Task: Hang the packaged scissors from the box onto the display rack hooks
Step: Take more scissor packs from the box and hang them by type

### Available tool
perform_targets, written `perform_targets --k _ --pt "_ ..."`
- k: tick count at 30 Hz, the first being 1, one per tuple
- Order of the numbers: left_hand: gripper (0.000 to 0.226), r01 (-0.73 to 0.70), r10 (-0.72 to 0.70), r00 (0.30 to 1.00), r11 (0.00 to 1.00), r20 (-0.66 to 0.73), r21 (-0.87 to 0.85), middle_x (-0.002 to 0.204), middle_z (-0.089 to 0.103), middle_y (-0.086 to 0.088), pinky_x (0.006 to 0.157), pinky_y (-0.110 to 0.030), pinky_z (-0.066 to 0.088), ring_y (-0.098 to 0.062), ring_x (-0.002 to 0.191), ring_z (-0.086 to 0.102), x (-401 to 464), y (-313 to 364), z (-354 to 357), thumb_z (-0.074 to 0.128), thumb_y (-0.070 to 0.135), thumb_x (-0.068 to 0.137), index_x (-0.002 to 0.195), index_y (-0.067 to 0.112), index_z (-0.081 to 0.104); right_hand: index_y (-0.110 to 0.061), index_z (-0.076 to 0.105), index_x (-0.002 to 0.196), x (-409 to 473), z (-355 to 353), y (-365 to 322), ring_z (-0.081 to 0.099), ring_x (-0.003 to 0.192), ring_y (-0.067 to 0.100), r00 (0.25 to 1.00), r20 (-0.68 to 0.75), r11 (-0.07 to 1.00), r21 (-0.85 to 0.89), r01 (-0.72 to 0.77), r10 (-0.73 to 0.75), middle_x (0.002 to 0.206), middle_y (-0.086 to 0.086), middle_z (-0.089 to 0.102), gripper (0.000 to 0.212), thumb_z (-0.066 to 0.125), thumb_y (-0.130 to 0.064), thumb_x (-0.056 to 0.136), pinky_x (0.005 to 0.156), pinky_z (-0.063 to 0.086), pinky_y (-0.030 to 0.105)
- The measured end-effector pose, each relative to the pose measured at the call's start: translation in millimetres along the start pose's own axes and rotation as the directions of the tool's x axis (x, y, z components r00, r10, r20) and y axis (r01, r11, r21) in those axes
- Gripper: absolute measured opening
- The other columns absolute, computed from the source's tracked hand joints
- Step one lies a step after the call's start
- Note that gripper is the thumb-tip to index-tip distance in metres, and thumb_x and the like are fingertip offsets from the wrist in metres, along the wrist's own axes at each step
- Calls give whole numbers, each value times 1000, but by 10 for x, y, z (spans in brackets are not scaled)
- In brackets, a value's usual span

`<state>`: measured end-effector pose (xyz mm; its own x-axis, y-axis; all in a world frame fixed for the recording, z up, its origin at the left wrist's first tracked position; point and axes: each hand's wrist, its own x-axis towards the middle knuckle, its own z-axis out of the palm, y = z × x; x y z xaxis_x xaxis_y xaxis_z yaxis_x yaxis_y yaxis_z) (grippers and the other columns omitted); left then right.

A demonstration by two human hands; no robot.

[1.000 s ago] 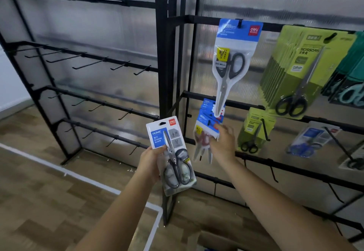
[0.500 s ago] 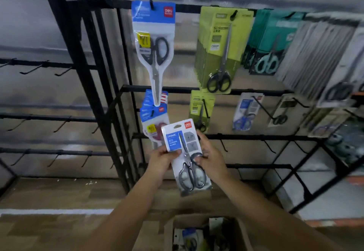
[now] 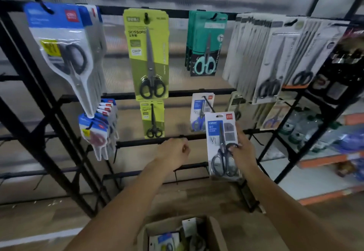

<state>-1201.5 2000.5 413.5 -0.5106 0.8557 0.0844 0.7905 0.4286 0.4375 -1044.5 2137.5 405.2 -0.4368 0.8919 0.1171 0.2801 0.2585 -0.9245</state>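
Note:
My right hand [image 3: 243, 150] grips a packaged pair of scissors [image 3: 221, 144] with a blue and grey card, held upright just below a matching pack [image 3: 201, 113] that hangs on a rack hook. My left hand [image 3: 174, 150] is by the black crossbar [image 3: 149, 142] of the display rack, its fingers curled near a hook; whether it pinches the hook is unclear. The cardboard box [image 3: 215, 231] sits on the floor below my arms, with several more packs inside.
Hanging on the rack are blue packs [image 3: 65, 54], green packs [image 3: 147, 54], teal packs [image 3: 206, 46], grey-white packs [image 3: 271, 57] and small blue packs [image 3: 98, 128]. Orange-edged shelves [image 3: 325, 160] with goods stand at right. Wooden floor lies below.
My left hand let go of the pack and went up to the crossbar. My right hand alone carried the pack to the right. My view swung right along the rack.

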Motion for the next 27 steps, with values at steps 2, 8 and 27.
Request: perform_targets --k 2,8,27 --pt "21 12 -12 1000 1000 -5 5 106 67 -3 82 -33 49 -24 99 61 55 101 71 50 27 92 102 17 65 -28 39 140 111 -75 101 61 75 29 999 36 999 -37 -27 28 89 3 65 69 42 15 85 62 44 26" --pt "21 75 -74 997 997 -10 19 107 68 -2 80 -30 48 -22 100 61 164 264 215 51 27 93 104 18 66 -26 39 141 330 -115 356 59 80 30 985 175 997 -79 17 -3 106 18 62 71 45 16 84 69 48 27" --pt "21 219 -214 976 955 -45 200 107 66 -5 73 -25 41 -22 102 59 529 442 242 51 32 94 102 17 65 -16 50 129 1351 232 116 53 109 25 890 455 827 -504 248 11 129 10 55 38 43 -14 91 75 35 21"
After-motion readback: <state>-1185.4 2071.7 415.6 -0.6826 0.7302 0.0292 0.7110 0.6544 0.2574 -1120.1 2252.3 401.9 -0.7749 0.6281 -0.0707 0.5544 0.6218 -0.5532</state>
